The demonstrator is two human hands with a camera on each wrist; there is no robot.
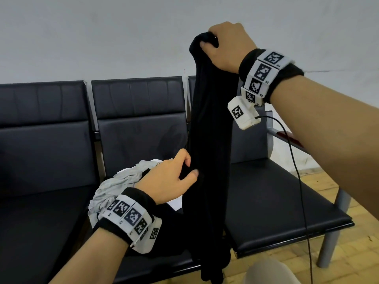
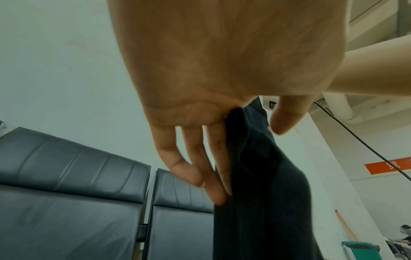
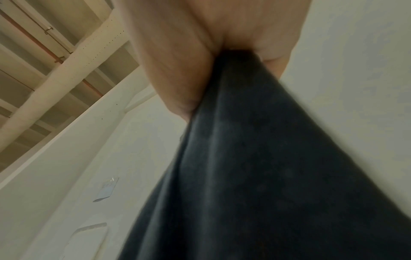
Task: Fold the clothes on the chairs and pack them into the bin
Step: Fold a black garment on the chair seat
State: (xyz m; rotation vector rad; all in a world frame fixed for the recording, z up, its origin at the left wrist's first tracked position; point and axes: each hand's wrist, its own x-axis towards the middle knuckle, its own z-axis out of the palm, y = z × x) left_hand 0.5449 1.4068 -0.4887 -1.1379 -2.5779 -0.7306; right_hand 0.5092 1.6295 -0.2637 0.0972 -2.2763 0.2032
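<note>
A long black garment [image 1: 211,140] hangs straight down in front of the chairs, its lower end below the seat edge. My right hand [image 1: 213,41] is raised high and grips its bunched top in a fist; the right wrist view shows the cloth [image 3: 255,167] coming out of that fist. Lower down, my left hand [image 1: 190,167] holds the garment's left edge between thumb and fingers. In the left wrist view the fingers [image 2: 195,167] lie fairly straight along the fabric [image 2: 262,193]. A crumpled grey and white pile of clothes [image 1: 123,181] lies on the middle seat, behind my left wrist.
A row of black padded chairs [image 1: 139,99] stands against a pale wall; the right seat [image 1: 276,201] is bare. A black cable [image 1: 301,181] dangles from my right wrist. A pale rounded object [image 1: 266,271] sits at the bottom edge. A green container [image 2: 360,249] shows far right.
</note>
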